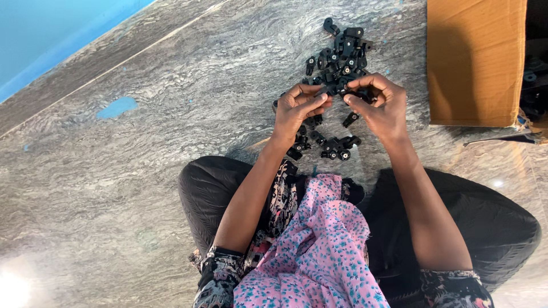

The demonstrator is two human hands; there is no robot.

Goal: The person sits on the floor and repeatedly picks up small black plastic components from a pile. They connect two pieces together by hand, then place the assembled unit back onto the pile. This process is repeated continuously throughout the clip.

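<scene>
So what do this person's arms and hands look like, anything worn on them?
Both hands, left hand and right hand, are bare: no gloves, and no rings or bracelets that show. The forearms are uncovered too. Short dark sleeves with a pale floral print end near the elbows, beside a pink scarf with blue flowers.

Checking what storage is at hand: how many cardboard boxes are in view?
1. The cardboard box stands on the floor at upper right, beyond the right hand, cut by the frame edge; others may lie outside view.
</scene>
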